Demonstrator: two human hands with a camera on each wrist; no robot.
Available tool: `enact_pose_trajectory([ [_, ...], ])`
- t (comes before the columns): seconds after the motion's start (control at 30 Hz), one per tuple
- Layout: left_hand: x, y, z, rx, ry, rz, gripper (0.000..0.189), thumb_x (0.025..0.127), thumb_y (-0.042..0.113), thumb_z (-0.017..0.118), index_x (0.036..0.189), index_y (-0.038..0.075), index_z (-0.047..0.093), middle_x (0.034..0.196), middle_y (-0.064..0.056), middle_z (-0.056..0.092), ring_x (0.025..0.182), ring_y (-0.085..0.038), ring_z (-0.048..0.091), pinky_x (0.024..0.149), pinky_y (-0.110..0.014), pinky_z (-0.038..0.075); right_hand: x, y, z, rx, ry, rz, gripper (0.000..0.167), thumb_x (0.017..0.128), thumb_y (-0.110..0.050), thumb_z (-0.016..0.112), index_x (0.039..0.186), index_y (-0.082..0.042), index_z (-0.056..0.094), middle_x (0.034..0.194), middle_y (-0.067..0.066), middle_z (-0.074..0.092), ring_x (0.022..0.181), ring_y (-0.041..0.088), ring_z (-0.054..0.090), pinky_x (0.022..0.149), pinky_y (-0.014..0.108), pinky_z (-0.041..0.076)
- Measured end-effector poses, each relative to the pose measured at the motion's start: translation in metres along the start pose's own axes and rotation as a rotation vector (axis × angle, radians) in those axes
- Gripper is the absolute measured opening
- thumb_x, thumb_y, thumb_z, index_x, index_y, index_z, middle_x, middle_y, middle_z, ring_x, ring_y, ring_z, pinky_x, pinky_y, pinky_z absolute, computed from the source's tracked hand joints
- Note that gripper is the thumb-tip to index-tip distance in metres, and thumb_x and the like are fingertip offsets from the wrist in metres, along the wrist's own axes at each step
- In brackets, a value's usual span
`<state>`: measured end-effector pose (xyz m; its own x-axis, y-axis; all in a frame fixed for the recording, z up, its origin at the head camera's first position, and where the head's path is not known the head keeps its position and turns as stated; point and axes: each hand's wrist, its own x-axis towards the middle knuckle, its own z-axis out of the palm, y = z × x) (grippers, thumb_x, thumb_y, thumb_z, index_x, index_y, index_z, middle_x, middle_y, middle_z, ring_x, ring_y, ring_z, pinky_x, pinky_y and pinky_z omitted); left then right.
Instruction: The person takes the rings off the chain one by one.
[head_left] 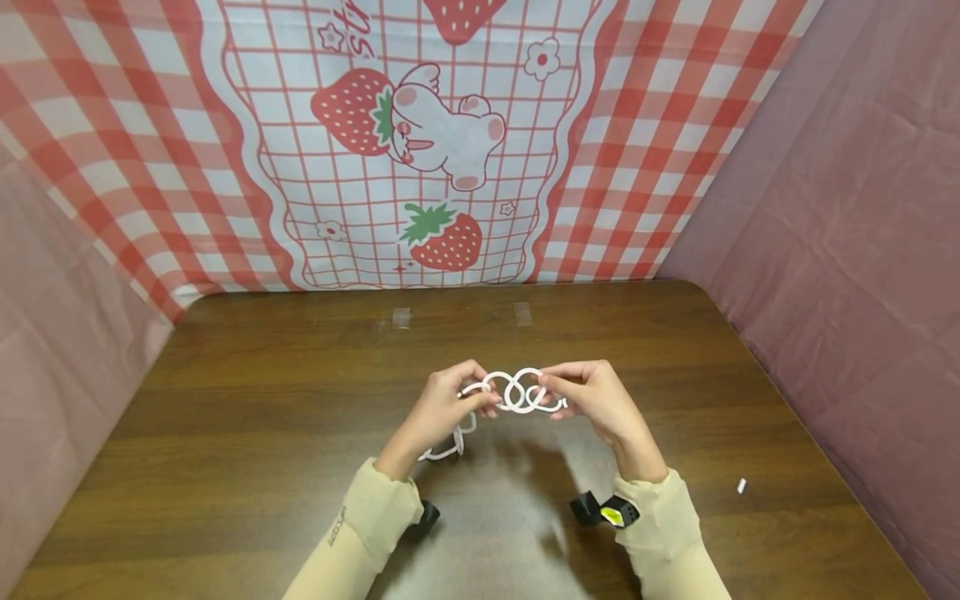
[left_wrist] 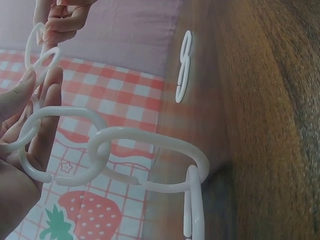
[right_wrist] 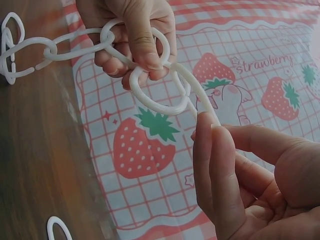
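Note:
A chain of white plastic links (head_left: 528, 370) spans the gap between both hands above the wooden table. My left hand (head_left: 442, 407) pinches a middle link between thumb and fingers, its other links (left_wrist: 150, 136) trailing down on the left to the tabletop. With thumb and fingertips, my right hand (head_left: 600, 398) pinches a narrow link (right_wrist: 195, 82) at the right side of the chain. That link passes through the round link (right_wrist: 160, 108) beside the left thumb. Several links show a small gap in the ring.
A small white piece (head_left: 741, 485) lies on the table (head_left: 262, 500) to the right. Two pieces of clear tape (head_left: 522, 314) stick near the back edge. Behind hangs a checked strawberry cloth (head_left: 637, 125), with pink cloth (head_left: 832, 208) at the sides.

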<state>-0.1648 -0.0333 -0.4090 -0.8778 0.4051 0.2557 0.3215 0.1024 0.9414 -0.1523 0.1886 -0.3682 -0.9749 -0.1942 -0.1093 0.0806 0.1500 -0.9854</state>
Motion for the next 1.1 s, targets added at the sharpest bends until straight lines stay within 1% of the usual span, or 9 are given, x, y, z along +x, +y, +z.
enact_pose_trajectory([
  [0.17,0.0,0.0009,-0.0004,-0.011,0.008,-0.011,0.012,0.086,-0.001,0.068,0.091,-0.008,0.058,0.082,-0.026,0.068,0.067,-0.032,0.071,0.065,-0.049,0.06,-0.0008,-0.0004,-0.002,-0.02,0.016,-0.007,0.035,0.092,-0.001,0.058,0.116,0.025,0.054,0.067,-0.008,0.069,0.065,0.006,0.067,0.055,0.026,0.061],
  [0.3,0.0003,0.0009,-0.0001,-0.033,0.002,-0.013,0.013,0.086,-0.002,0.067,0.092,-0.009,0.058,0.083,-0.028,0.067,0.068,-0.034,0.07,0.066,-0.05,0.06,-0.0012,-0.0011,-0.0033,-0.033,0.023,-0.02,0.035,0.093,-0.002,0.059,0.116,0.024,0.054,0.065,-0.008,0.067,0.065,0.005,0.067,0.055,0.026,0.061],
  [0.4,0.0006,-0.0001,-0.0002,-0.049,0.001,-0.016,0.013,0.087,-0.002,0.067,0.092,-0.009,0.057,0.083,-0.028,0.066,0.067,-0.035,0.07,0.066,-0.051,0.059,-0.0009,-0.0016,-0.0039,-0.039,0.024,-0.037,0.036,0.092,-0.002,0.06,0.116,0.024,0.054,0.067,-0.008,0.068,0.066,0.005,0.068,0.056,0.027,0.061],
  [0.47,0.0008,-0.0008,-0.0004,-0.056,0.001,-0.016,0.013,0.087,-0.002,0.067,0.092,-0.009,0.057,0.083,-0.029,0.066,0.067,-0.035,0.07,0.066,-0.052,0.059,-0.0006,-0.0017,-0.0045,-0.044,0.028,-0.049,0.036,0.092,-0.002,0.061,0.116,0.023,0.054,0.068,-0.006,0.069,0.067,0.006,0.069,0.056,0.028,0.061],
  [0.57,0.0009,-0.0017,-0.001,-0.057,0.001,-0.01,0.013,0.087,-0.002,0.066,0.092,-0.009,0.057,0.083,-0.029,0.067,0.067,-0.034,0.07,0.066,-0.052,0.059,-0.0005,-0.0019,-0.0058,-0.053,0.039,-0.064,0.036,0.092,-0.002,0.061,0.116,0.024,0.054,0.069,-0.004,0.07,0.066,0.007,0.07,0.058,0.033,0.062],
  [0.7,0.0012,-0.0027,-0.0014,-0.059,0.002,-0.006,0.013,0.087,-0.003,0.066,0.092,-0.01,0.057,0.083,-0.03,0.067,0.067,-0.035,0.07,0.066,-0.051,0.059,-0.0001,-0.0017,-0.0077,-0.053,0.061,-0.063,0.036,0.092,-0.002,0.061,0.117,0.023,0.054,0.071,-0.005,0.071,0.067,0.006,0.07,0.063,0.036,0.062],
  [0.83,0.0014,-0.0033,-0.0013,-0.055,0.004,-0.014,0.013,0.087,-0.003,0.066,0.093,-0.009,0.057,0.084,-0.029,0.068,0.068,-0.035,0.07,0.066,-0.051,0.059,0.0011,-0.0012,-0.0085,-0.03,0.097,-0.049,0.036,0.092,-0.002,0.061,0.117,0.023,0.053,0.074,-0.008,0.071,0.067,0.005,0.07,0.063,0.032,0.062],
  [0.97,0.0013,-0.003,-0.001,-0.04,0.0,-0.022,0.013,0.087,-0.001,0.067,0.093,-0.009,0.058,0.084,-0.028,0.068,0.068,-0.035,0.07,0.066,-0.051,0.059,0.0022,-0.0003,-0.0082,-0.019,0.137,-0.044,0.035,0.092,-0.003,0.062,0.116,0.022,0.055,0.073,-0.01,0.071,0.067,0.006,0.07,0.061,0.028,0.062],
  [1.1,0.0013,-0.0036,-0.0014,-0.033,0.002,-0.02,0.014,0.087,0.0,0.067,0.093,-0.008,0.058,0.083,-0.028,0.068,0.067,-0.034,0.071,0.066,-0.049,0.06,0.0055,0.0021,-0.008,0.008,0.165,-0.049,0.03,0.092,-0.003,0.063,0.112,0.019,0.059,0.075,-0.009,0.072,0.068,0.006,0.071,0.06,0.027,0.061],
])
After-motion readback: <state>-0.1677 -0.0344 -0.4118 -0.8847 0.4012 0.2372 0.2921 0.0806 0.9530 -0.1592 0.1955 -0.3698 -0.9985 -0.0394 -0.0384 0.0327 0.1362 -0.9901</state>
